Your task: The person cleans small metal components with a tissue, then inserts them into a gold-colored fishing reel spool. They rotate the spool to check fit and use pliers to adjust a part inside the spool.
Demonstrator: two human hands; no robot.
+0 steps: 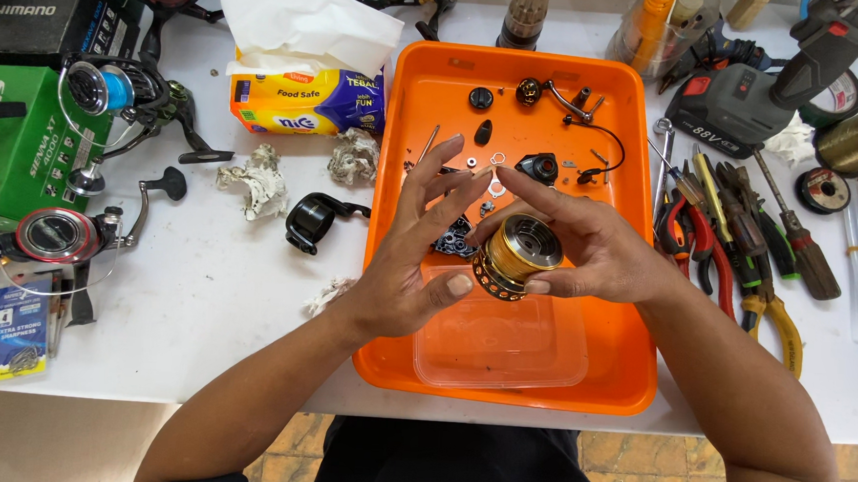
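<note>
Right hand (585,249) cups gold fishing-reel spool (516,255), fingers closed around it, above orange tray (628,369). Left hand (413,260) open, fingers spread, thumb tip touching spool's near rim. Clear plastic lid (502,348) lies in tray below.

head cam | above, facing down | close over white table (201,288)
</note>
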